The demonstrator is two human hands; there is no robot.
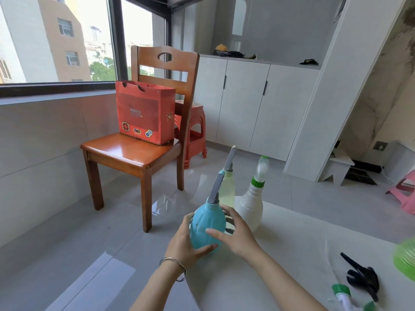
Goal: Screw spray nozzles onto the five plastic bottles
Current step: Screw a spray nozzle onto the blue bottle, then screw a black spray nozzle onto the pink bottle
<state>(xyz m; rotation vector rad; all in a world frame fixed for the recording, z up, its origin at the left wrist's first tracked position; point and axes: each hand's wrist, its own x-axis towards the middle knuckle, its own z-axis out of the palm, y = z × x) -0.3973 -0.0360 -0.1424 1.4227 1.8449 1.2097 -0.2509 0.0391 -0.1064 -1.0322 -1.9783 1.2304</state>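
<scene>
Now, between my fingers: the blue bottle (pixel 207 227), cupped from both sides at the near-left edge of the white table (pixel 292 254)
Left hand (pixel 184 242): wrapped on the bottle's left flank, thumb across its lower front; gripping
Right hand (pixel 235 234): fingers (pixel 226 212) spread on the right flank and back; gripping lightly
Long axis: runs up and away from my palms, tilted a little right; grey nozzle (pixel 216 187) already on top
Beyond my fingertips: yellow bottle (pixel 228 189) just behind; white bottle (pixel 250 207) beside my right knuckles; both capped
Nearer hand for the next one: right, I judge; loose black sprayer (pixel 362 278) and green-collared nozzle (pixel 342 294) lie right of that wrist; green bottle (pixel 405 258) at the far right edge
</scene>
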